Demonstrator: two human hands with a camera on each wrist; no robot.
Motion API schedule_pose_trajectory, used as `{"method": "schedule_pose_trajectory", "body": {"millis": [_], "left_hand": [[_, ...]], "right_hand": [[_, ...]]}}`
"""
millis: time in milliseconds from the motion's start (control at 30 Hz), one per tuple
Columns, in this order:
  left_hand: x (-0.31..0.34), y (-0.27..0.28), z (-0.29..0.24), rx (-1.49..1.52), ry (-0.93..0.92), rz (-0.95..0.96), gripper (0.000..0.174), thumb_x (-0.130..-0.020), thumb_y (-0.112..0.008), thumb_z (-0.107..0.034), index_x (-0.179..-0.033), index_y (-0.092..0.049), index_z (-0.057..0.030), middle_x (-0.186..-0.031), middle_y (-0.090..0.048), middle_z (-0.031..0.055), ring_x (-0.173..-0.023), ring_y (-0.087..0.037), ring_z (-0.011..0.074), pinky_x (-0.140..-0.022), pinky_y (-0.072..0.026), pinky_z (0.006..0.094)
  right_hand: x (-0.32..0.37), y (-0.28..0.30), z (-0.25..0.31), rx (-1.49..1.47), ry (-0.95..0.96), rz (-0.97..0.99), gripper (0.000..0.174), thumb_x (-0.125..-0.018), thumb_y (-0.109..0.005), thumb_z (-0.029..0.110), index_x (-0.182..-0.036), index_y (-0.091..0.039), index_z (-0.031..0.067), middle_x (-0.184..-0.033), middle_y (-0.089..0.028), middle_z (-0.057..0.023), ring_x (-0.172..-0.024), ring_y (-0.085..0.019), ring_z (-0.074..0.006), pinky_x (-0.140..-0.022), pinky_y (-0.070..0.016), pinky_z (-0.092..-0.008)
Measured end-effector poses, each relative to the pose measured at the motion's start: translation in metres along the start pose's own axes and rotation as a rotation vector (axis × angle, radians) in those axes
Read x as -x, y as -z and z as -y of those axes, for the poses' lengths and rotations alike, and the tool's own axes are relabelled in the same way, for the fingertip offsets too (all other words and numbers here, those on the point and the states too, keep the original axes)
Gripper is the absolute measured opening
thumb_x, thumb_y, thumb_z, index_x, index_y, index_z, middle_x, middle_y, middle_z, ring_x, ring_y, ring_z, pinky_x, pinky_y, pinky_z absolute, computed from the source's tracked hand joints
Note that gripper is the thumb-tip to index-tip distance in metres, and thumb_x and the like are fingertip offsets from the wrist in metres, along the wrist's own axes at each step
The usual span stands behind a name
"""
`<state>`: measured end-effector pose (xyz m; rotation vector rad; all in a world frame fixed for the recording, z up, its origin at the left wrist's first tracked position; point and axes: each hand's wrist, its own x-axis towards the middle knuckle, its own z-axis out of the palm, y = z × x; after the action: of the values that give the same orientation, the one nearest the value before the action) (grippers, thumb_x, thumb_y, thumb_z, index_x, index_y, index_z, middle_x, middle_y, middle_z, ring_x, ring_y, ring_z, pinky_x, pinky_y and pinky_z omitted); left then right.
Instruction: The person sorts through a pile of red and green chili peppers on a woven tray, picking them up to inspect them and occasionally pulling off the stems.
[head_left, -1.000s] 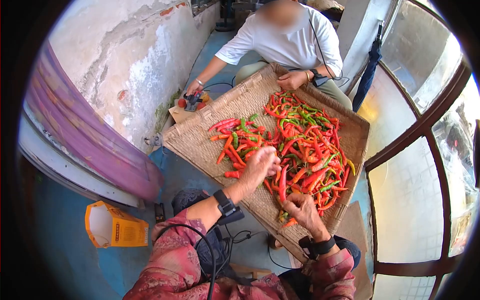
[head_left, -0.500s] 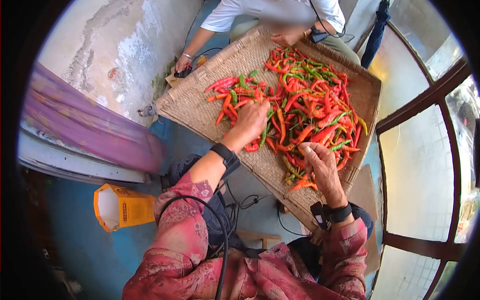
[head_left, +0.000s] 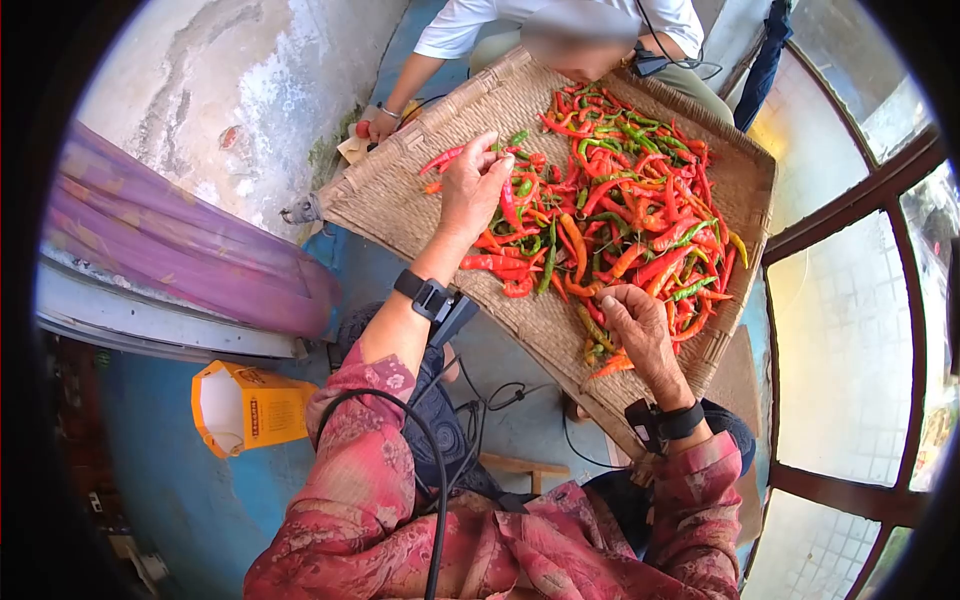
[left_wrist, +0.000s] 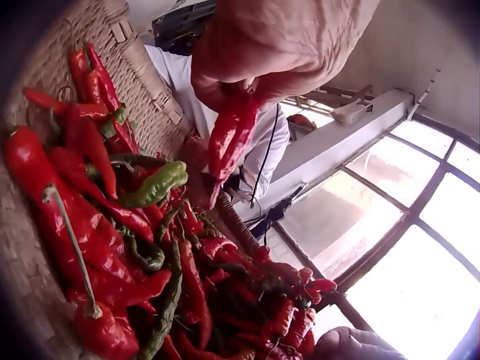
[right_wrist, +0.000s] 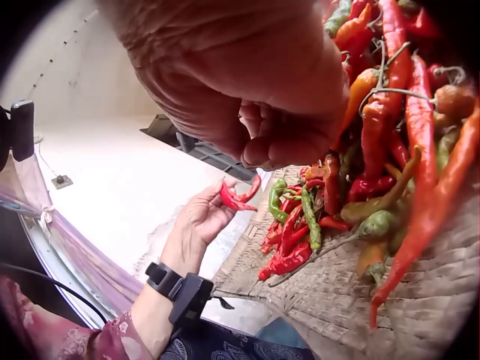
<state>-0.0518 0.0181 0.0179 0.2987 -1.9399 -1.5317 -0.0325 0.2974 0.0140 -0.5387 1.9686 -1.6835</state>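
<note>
My left hand (head_left: 470,190) is raised over the left part of the woven tray (head_left: 380,195) and pinches red chili peppers (left_wrist: 232,135) between thumb and fingers. In the left wrist view their tips hang down from the fingertips; the right wrist view shows two red lengths sticking out of the hand. My right hand (head_left: 645,325) is low over the near right side of the heap of red, orange and green chili peppers (head_left: 650,220). Its fingers are curled, and nothing shows between them in the right wrist view (right_wrist: 262,127).
Across the tray sits a person in a white shirt (head_left: 455,30), one arm reaching down beside its far left corner. An orange carton (head_left: 275,408) stands on the blue floor at left. A purple curtain (head_left: 190,240) and a wall are at left, framed windows (head_left: 835,350) at right.
My left hand has moved away toward the tray's far left side and lifted red peppers off the smaller pile. The red pepper at my right fingertips earlier no longer shows there.
</note>
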Motion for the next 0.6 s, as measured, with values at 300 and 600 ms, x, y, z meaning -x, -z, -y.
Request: {"method": "schedule_pose_trajectory", "body": {"millis": [300,600], "left_hand": [[0.06,-0.047,-0.021,0.21,0.147,0.413,0.028,-0.084,-0.064,-0.008,-0.11,-0.057,-0.0022,-0.084,-0.058,-0.0006,-0.079,-0.057,0.0098,-0.073,-0.049,0.0256],[0.097,-0.048,-0.046,-0.093,-0.688,0.439,0.03,-0.072,-0.07,-0.005,-0.101,-0.062,-0.0077,-0.092,-0.057,0.0069,-0.082,-0.059,0.0236,-0.069,-0.0494,0.0331]], "right_hand": [[0.005,-0.013,0.005,-0.158,-0.151,0.145,0.04,-0.095,-0.048,0.038,-0.103,-0.059,0.0004,-0.075,-0.059,-0.0007,-0.062,-0.052,-0.0062,-0.054,-0.0444,-0.0211],[0.009,-0.005,-0.007,-0.946,-0.279,0.36,0.055,-0.091,-0.042,0.055,-0.11,-0.054,0.0053,-0.094,-0.063,-0.0097,-0.071,-0.058,-0.0164,-0.057,-0.0467,-0.0261]]}}
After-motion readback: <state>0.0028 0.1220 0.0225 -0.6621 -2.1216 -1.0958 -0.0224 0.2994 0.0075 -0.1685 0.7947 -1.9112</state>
